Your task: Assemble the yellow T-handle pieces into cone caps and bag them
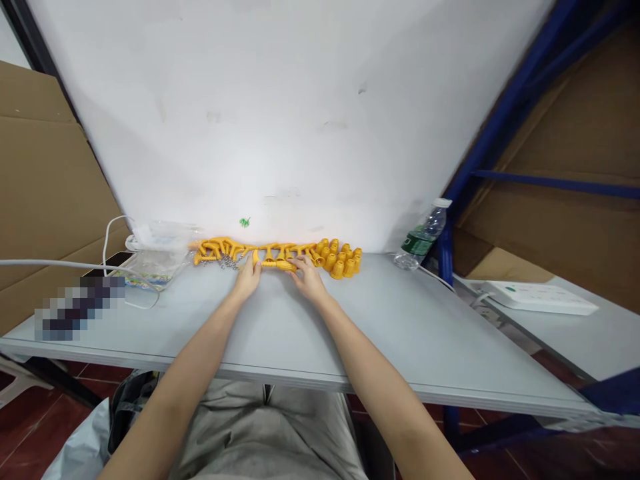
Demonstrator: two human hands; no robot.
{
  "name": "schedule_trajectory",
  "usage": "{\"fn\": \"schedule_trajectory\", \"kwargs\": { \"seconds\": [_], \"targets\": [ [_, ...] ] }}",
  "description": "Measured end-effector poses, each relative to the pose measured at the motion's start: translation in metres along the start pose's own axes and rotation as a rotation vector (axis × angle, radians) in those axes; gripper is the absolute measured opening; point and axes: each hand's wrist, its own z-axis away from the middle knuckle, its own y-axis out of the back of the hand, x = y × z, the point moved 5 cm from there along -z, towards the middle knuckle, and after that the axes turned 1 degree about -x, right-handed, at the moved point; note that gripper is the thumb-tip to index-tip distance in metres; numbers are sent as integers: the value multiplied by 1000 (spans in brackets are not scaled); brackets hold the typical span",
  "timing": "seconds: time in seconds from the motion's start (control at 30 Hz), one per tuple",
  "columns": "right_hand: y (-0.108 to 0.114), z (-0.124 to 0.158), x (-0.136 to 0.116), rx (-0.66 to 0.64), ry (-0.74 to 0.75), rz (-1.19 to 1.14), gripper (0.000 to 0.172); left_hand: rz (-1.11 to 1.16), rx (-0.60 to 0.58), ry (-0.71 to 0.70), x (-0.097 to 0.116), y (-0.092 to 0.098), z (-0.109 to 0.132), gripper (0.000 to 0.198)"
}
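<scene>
Both my arms reach across a pale grey table [380, 333] to its far edge by the white wall. My left hand [247, 279] and my right hand [309, 277] meet on one long yellow plastic part [279, 265] lying on the table, fingers pinched at its two ends. Behind it runs a row of yellow T-shaped parts with small metal chains [225, 252]. To the right stands a cluster of several yellow cone-shaped caps [340, 259], close to my right hand.
A clear plastic bag [157, 257] and a white cable [113, 233] lie at the far left. A water bottle [424, 237] leans at the far right corner. A white power strip [537, 297] rests on a neighbouring table. Cardboard stands left, blue shelving right.
</scene>
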Motion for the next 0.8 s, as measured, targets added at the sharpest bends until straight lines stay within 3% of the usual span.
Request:
{"fn": "schedule_trajectory", "kwargs": {
  "seconds": [0.17,0.33,0.5,0.63,0.8],
  "targets": [
    [1,-1,6,20,-63,-143,40,-339,-42,-239,5,1,3,66],
    [3,-2,9,69,-160,-283,45,-443,-47,-439,15,0,7,52],
    [4,-6,12,-5,-162,-429,54,-539,0,-438,21,0,9,42],
    [12,-8,5,-56,-176,-485,61,-584,-39,-414,24,1,11,37],
    [23,-5,-9,-78,-278,-433,52,-582,-73,-436,31,0,15,34]
  ]
}}
